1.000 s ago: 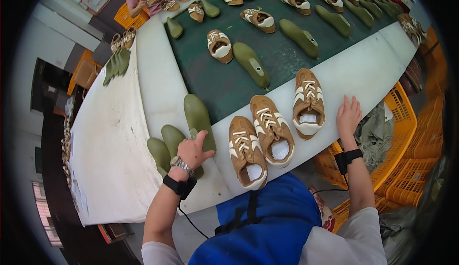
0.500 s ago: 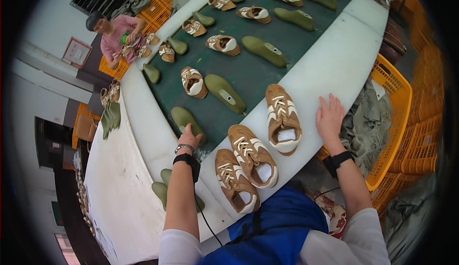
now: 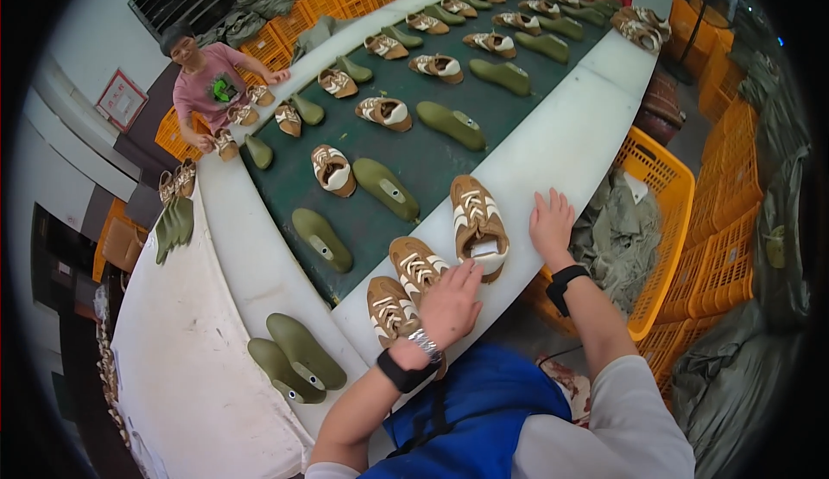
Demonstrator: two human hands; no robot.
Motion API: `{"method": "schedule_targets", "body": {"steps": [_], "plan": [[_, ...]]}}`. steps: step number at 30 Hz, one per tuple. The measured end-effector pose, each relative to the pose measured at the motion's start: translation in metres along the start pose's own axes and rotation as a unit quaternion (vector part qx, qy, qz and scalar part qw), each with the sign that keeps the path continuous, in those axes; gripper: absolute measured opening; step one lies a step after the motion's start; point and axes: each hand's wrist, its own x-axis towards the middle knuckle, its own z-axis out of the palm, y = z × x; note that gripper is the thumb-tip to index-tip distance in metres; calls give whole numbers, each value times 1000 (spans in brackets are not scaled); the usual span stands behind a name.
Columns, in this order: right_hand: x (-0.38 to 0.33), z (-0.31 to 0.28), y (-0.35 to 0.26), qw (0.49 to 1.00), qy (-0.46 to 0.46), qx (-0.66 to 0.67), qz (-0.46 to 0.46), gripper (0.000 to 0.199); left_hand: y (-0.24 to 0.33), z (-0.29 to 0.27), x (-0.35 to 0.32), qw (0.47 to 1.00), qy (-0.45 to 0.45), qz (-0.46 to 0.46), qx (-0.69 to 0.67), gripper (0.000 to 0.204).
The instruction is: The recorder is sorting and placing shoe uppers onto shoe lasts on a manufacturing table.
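Observation:
My left hand [image 3: 452,304], fingers stretched out, lies over the heel end of a brown sneaker with white stripes [image 3: 414,261]. Its fingertips come close to the heel of another brown sneaker [image 3: 477,215] on the white ledge; whether they touch it I cannot tell. A third sneaker [image 3: 390,306] stands on the left, partly hidden by my wrist. My right hand [image 3: 553,227] rests open on the ledge, fingers spread, holding nothing. Two green shoe lasts [image 3: 304,351] lie side by side left of my left forearm.
On the dark green belt [image 3: 328,285] sit several sneakers and green lasts [image 3: 321,239] in rows. A yellow crate [image 3: 669,246] of grey cloth stands at my right, stacked orange crates [image 3: 725,241] beyond. Across the belt, a person in pink [image 3: 211,82] has a hand at a sneaker.
My left hand has moved right, from the nearest last on the belt to above the sneakers. My right hand stays on the ledge. The view has shifted; the co-worker's hands have moved apart.

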Motion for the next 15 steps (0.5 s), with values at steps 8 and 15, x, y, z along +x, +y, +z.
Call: {"method": "schedule_targets", "body": {"steps": [8,15], "plan": [[-2,-5,-5,1000,12,11,-4,33,-20,41,39,984,-106,-138,-37,40],[-6,1,6,1000,6,18,5,34,-24,-27,17,822,23,-255,-508,37]]}}
